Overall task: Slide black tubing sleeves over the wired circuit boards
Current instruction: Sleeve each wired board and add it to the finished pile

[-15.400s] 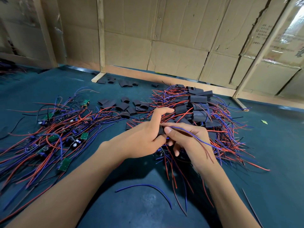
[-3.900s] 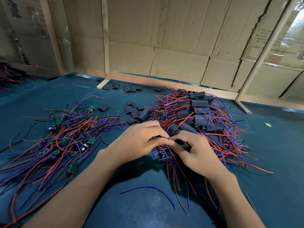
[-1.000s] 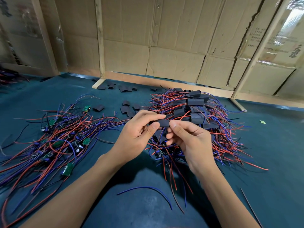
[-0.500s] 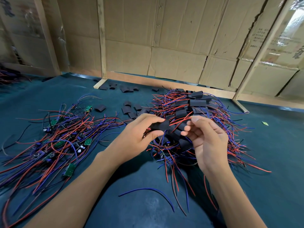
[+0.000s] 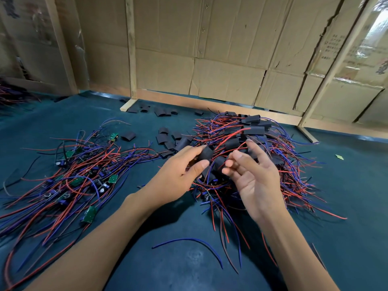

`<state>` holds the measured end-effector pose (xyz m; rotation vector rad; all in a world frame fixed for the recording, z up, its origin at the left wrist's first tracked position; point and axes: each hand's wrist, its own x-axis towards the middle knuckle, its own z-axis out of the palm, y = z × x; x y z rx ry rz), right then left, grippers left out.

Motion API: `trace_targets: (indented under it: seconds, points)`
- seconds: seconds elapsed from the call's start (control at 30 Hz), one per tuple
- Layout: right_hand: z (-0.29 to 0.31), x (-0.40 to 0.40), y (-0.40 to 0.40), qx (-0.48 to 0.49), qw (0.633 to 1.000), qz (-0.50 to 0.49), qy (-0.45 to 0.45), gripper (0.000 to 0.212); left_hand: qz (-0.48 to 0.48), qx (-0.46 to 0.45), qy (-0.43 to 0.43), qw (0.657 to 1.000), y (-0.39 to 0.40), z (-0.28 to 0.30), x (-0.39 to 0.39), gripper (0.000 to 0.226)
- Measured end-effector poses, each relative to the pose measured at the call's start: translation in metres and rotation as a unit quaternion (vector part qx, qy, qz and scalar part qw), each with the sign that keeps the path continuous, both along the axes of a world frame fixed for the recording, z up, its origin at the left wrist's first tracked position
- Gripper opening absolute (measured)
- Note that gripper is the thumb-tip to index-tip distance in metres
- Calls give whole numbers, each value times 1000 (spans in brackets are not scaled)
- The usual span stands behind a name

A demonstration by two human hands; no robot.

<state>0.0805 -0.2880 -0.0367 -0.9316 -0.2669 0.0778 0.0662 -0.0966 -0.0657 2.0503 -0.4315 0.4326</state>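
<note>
Right hand now off left-held sleeve.

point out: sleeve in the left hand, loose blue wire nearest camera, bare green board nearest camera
black sleeve (image 5: 205, 153), head view, middle of the tube, pinched by the left hand (image 5: 178, 177).
loose blue wire (image 5: 189, 239), head view, top of its arc.
green board (image 5: 89, 214), head view, centre of its face.

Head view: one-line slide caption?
Left hand pinches a black sleeve over the sleeved pile; right hand open beside it.
</note>
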Motion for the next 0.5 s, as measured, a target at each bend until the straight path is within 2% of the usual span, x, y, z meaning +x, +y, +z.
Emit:
trace_targets:
  seconds: [0.07, 0.17, 0.2, 0.27, 0.33, 0.43, 0.5]
  points:
    - [-2, -1, 1, -37, 999, 0, 20, 69, -64, -143, 68, 985, -4, 7, -2, 16]
    - [-3, -2, 1, -106, 994, 28, 15, 45, -191, -339, 174, 905, -6, 17, -8, 23]
    - [-3, -2, 1, -120, 992, 39, 5, 38, -230, -362, 206, 880, -5, 20, -10, 27]
    - [-4, -4, 0, -135, 989, 65, -11, 37, -286, -359, 257, 850, -4, 22, -13, 30]
    - [-4, -5, 0, -147, 986, 72, -15, 42, -308, -347, 286, 839, -5, 21, -16, 29]
    - [-3, -5, 0, -152, 987, 53, -19, 35, -304, -359, 304, 828, -5, 22, -16, 30]
    - [-1, -5, -2, -146, 988, 36, -26, 38, -298, -359, 316, 826, -4, 23, -16, 31]
